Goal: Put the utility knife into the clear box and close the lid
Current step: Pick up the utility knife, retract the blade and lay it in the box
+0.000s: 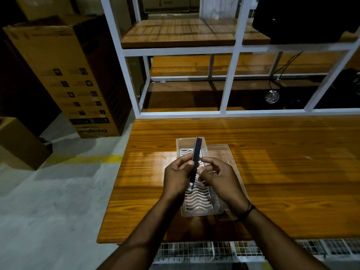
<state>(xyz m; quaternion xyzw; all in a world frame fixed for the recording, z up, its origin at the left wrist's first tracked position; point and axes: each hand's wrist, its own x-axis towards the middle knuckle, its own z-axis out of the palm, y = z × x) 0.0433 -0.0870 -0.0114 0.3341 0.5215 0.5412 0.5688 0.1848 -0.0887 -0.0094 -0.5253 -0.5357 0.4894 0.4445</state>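
Observation:
A slim dark utility knife [196, 152] is held upright-tilted above the clear box [200, 211], its blade tip pointing down toward me. My left hand [176, 176] grips its lower body with thumb and fingers. My right hand [220, 178] pinches the knife from the right side at mid-length. The clear box lies lengthwise on the wooden table [282, 172], open, with a white wavy grid insert [196, 199] inside. Its clear lid [224, 152] rests flat beside it on the right, partly hidden under my right hand.
A white metal shelf frame [228, 84] with wooden boards stands at the table's far edge. Cardboard boxes [64, 75] stand on the floor at left. A wire mesh rack [214, 250] sits under the table's near edge. A black cable hangs at the back right.

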